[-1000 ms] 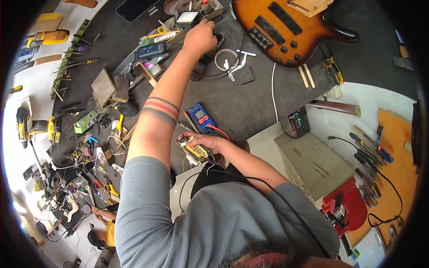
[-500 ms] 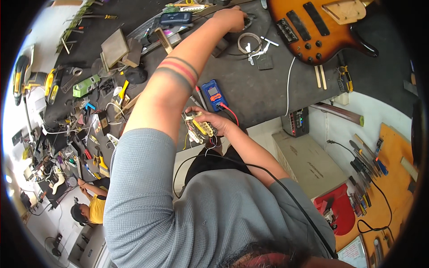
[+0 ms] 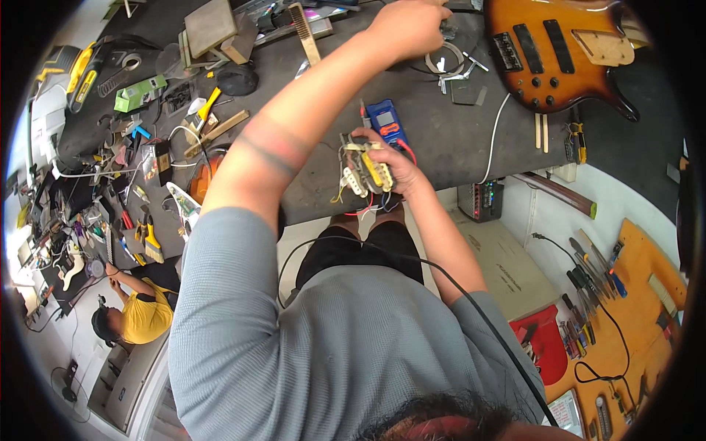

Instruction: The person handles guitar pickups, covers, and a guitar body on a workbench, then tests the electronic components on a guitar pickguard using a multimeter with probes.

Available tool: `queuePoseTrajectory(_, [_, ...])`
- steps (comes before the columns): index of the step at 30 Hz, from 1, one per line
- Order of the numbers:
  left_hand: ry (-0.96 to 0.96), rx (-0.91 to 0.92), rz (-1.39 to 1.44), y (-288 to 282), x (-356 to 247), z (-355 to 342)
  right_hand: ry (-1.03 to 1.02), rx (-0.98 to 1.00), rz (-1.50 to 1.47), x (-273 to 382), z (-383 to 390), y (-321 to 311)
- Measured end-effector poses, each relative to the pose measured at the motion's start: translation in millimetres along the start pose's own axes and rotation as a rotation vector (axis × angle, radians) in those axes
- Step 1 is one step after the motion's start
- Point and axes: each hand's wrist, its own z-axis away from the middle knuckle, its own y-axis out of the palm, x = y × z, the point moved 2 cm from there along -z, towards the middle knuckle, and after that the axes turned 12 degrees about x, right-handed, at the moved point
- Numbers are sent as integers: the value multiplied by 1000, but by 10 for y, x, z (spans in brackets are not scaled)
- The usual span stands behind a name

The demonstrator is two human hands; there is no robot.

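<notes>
While the right hand (image 3: 396,163) pinches wired pickups (image 3: 373,173), left hand (image 3: 410,29) near a ring (image 3: 429,65), grip unclear to tell.

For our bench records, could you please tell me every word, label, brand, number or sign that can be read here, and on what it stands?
None can be read clearly.
Pale box: faint, blurred marks.
White sheet: writing too small.
Blue meter: display too small.
Green box: any print too small.

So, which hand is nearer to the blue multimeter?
Right: the right hand, holding pickups, is just in front of the blue multimeter; the left hand is well beyond it.
</notes>
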Motion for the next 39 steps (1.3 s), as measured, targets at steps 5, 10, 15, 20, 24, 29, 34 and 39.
queuePoseTrajectory(5, [-209, -126, 353, -556, -249, 1857, 14, -165, 132, 383, 150, 106])
queuePoseTrajectory(10, [-779, -74, 747, 125, -87, 3497, -40, -304, 305, 646, 309, 133])
queuePoseTrajectory(15, [-655, -37, 698, 601, -311, 3600, 20, -396, 421, 721, 184, 317])
queuePoseTrajectory(20, [-618, -148, 749, 692, -431, 3815, 92, -420, 630, 810, -257, 665])
queuePoseTrajectory(24, [-649, -259, 826, 726, -410, 4075, 248, -407, 988, 739, -880, 1037])
queuePoseTrajectory(29, [-693, -232, 815, 807, -307, 4226, 397, -395, 1452, 466, -1748, 883])
queuePoseTrajectory(34, [-742, -299, 770, 853, -252, 4207, 423, -552, 2091, -21, -2312, 1082])
queuePoseTrajectory(39, [-737, -330, 741, 847, -175, 4080, 527, -574, 2380, -210, -2507, 1144])
